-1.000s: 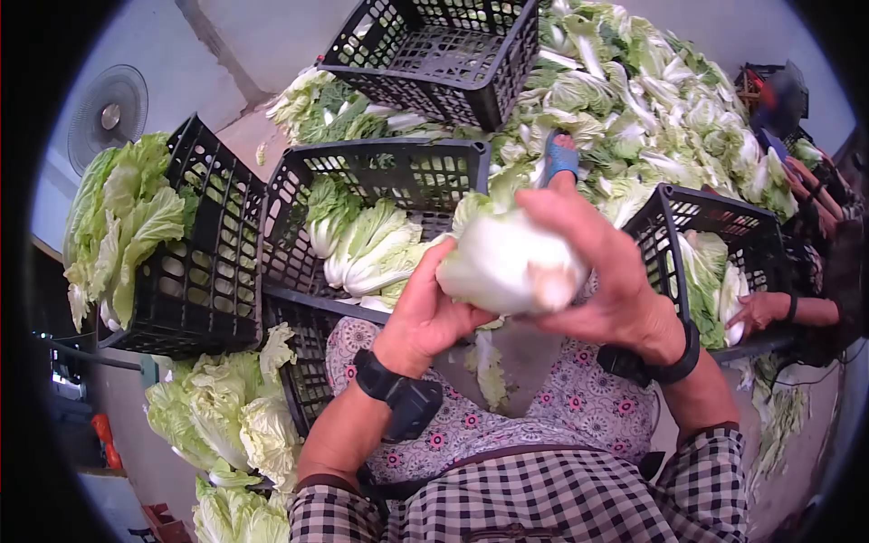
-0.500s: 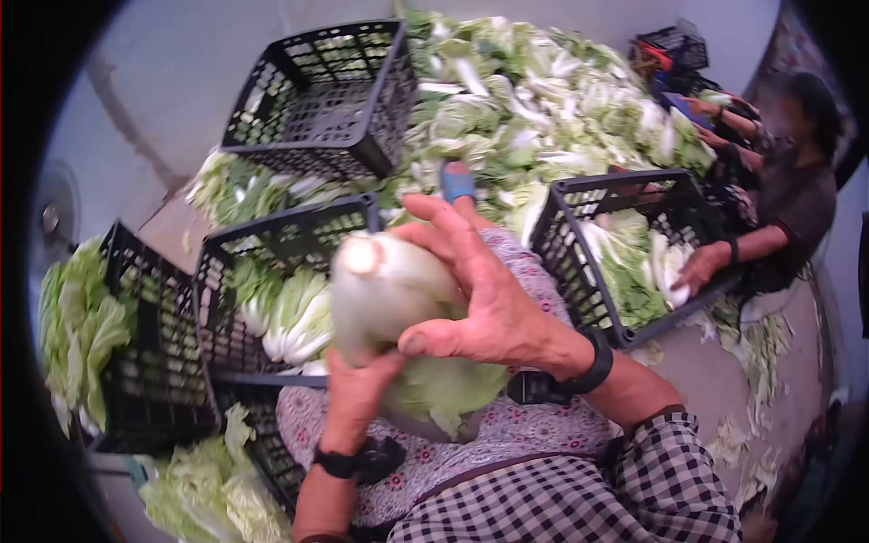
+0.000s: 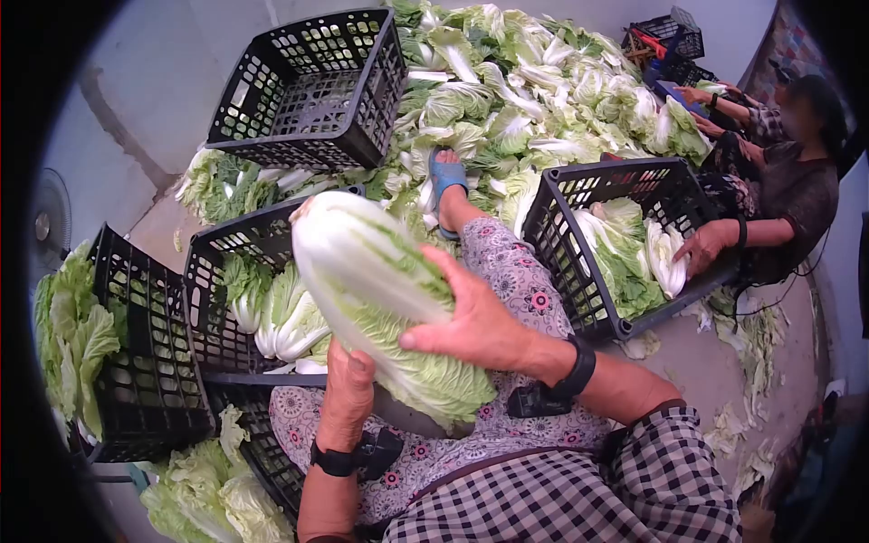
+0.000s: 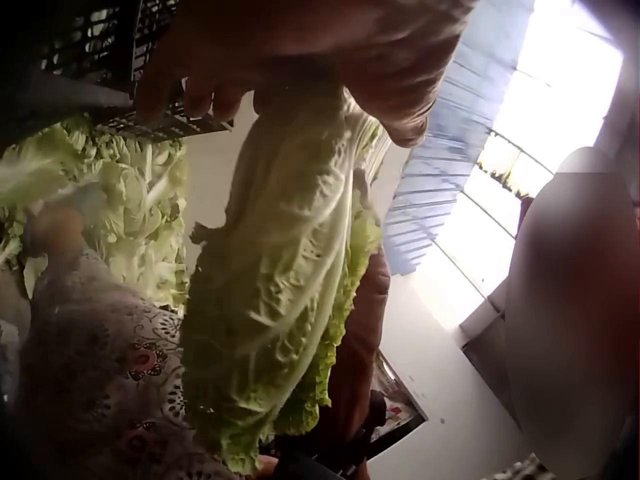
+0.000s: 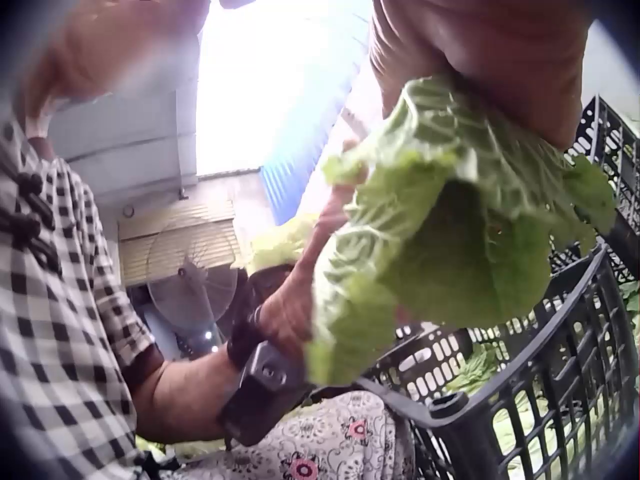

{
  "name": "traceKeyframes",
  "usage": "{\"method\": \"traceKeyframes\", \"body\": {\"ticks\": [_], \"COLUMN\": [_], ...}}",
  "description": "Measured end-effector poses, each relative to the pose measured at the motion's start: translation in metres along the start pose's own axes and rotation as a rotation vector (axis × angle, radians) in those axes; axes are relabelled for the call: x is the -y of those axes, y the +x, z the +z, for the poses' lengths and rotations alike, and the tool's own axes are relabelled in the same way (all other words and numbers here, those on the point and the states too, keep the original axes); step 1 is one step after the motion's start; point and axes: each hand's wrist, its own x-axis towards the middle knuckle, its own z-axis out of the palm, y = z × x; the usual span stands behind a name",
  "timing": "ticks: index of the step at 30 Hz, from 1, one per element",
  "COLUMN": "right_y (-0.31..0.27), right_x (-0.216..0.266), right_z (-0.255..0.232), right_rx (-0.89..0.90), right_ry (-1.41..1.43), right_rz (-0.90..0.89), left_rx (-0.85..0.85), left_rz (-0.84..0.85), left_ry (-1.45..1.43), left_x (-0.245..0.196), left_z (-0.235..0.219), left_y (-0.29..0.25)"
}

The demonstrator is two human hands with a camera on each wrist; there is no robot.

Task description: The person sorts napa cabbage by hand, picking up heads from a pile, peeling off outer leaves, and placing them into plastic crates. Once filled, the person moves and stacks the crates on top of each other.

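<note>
In the head view a long napa cabbage (image 3: 362, 262) is held over the lap, its white stem end up and left, its leafy green end toward the body. My right hand (image 3: 489, 321) grips its right side, thumb lying across the leaves and the other fingers mostly hidden behind it. My left hand (image 3: 347, 398) holds it from below left, with the thumb upright against it and the fingers hidden. From the left wrist, the cabbage (image 4: 280, 270) hangs below the hand (image 4: 300, 50). Loose outer leaves (image 5: 430, 190) droop beneath the right hand in its wrist view.
A black crate (image 3: 204, 344) with napa cabbages (image 3: 290, 312) stands behind the held one. Another crate (image 3: 308, 149) sits up left, beside a big cabbage heap (image 3: 507, 90). To the right, another person's hand (image 3: 711, 244) touches cabbage in a crate (image 3: 625, 172). Leaf scraps (image 3: 751, 353) litter the floor.
The cabbage has been turned, its stem end swinging from facing the head camera to pointing up and left. The view has swung right, and both hands still hold the cabbage.
</note>
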Motion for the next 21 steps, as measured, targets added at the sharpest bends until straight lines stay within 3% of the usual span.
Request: {"method": "traceKeyframes", "body": {"ticks": [3,7,13,21], "right_y": [0.001,-0.007,-0.025,-0.056], "right_x": [0.002,0.018,0.004,-0.029], "right_z": [-0.026,-0.068,-0.139,-0.225], "right_rx": [-0.047,-0.229,-0.505,-0.764], "right_ry": [0.133,0.190,0.227,-0.105], "right_rz": [0.057,0.075,-0.009,0.073], "left_rx": [-0.087,0.095,0.083,0.039], "left_rz": [0.087,-0.173,-0.195,-0.199], "left_ry": [0.124,0.173,0.210,0.217], "left_x": [-0.011,-0.002,0.011,0.004], "left_z": [0.018,-0.014,-0.020,-0.028], "left_y": [0.004,-0.002,-0.008,-0.005]}}
